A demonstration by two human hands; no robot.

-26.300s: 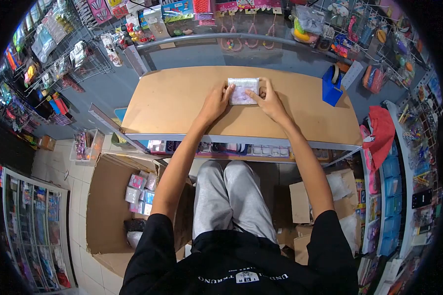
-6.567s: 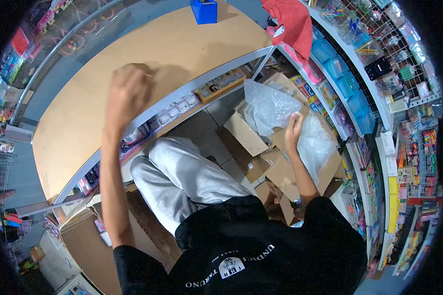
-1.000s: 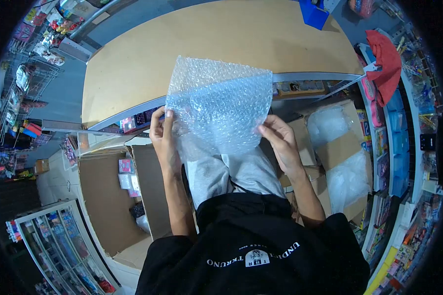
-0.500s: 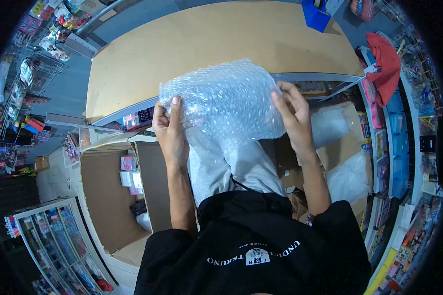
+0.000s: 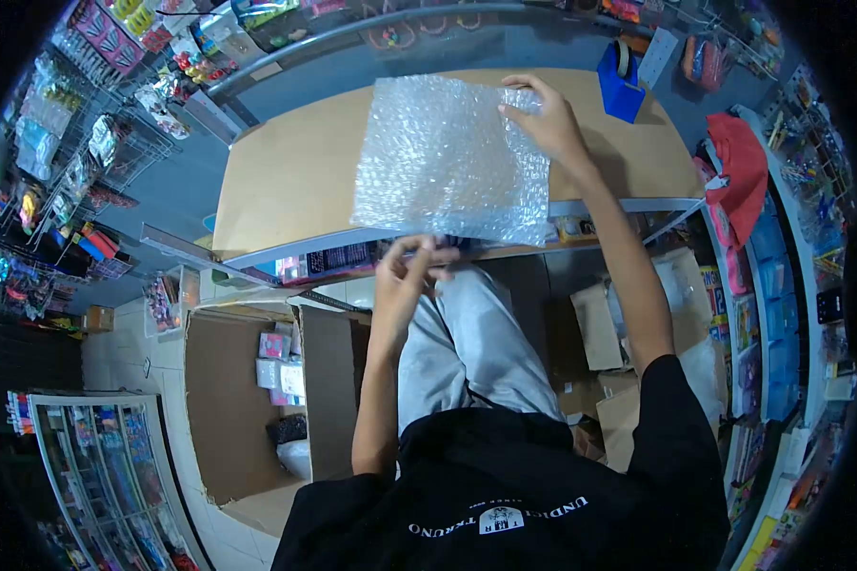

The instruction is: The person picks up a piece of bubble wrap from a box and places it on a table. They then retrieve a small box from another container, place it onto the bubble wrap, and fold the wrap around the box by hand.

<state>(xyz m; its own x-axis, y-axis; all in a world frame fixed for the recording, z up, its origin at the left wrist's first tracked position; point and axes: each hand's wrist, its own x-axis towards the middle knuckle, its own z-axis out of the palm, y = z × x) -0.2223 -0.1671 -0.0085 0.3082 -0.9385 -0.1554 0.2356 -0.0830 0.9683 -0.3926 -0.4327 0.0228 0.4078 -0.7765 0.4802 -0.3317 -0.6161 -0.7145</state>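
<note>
A sheet of clear bubble wrap (image 5: 438,157) hangs in front of the wooden tabletop, its lower part reaching past the table's front edge. My right hand (image 5: 548,124) pinches it at the upper right, thumb in front and fingers over the top. Just below the sheet's bottom edge is my left hand (image 5: 402,281), fingers loosely apart and partly blurred, with nothing visible in them. Whether its fingertips brush the wrap cannot be made out.
The wooden table (image 5: 286,181) carries a blue tape dispenser (image 5: 623,86) at the back right. An open cardboard box (image 5: 229,409) stands on the floor at left, with packets inside. Red cloth (image 5: 736,171) hangs at right beside blue drawers (image 5: 779,324). Stocked racks surround the space.
The bubble wrap has moved up and away over the table and now hangs flatter. My right hand rose with it to the upper corner. My left hand let go and dropped lower.
</note>
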